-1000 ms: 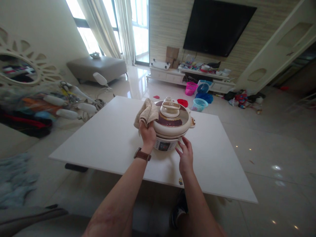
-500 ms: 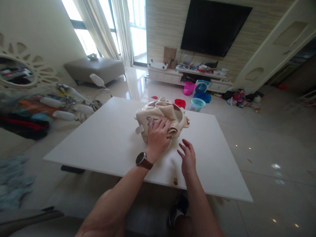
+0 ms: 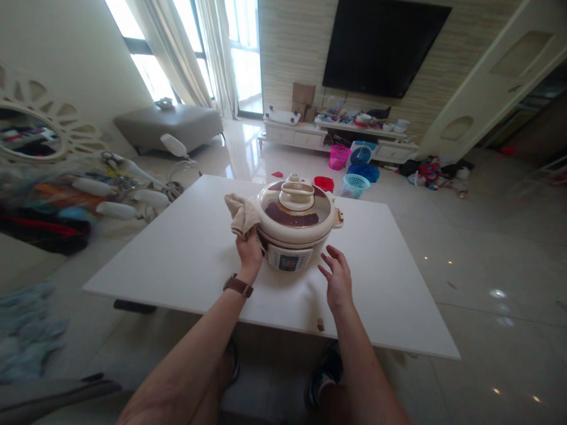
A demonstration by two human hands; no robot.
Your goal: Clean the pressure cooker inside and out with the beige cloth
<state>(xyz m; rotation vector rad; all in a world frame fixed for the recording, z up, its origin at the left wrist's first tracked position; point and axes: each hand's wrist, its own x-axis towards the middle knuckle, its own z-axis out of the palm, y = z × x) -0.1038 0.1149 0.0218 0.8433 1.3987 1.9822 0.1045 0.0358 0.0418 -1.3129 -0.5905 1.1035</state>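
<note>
A cream electric cooker (image 3: 290, 236) stands on the white table (image 3: 186, 260), its control panel facing me. Its lid (image 3: 296, 203) is closed and has a see-through window with a raised handle on top. My left hand (image 3: 250, 254) is closed around a beige cloth (image 3: 241, 213) at the cooker's left side; part of the cloth hangs over the fingers. To the right and in front of the cooker, my right hand (image 3: 339, 277) hovers with fingers apart, holding nothing. A small brown object or mark (image 3: 320, 324) shows near the table's front edge, too small to identify.
Beyond the table, a red bin (image 3: 323, 184), a light-blue basket (image 3: 355, 186) and a pink basket (image 3: 339, 157) stand on the floor. A white stand with several padded arms (image 3: 150, 196) is left of the table. A chair edge lies at lower left.
My left hand has moved the cloth from the top of the lid down to the cooker's left side, uncovering lid and control panel. My right hand has stayed almost still.
</note>
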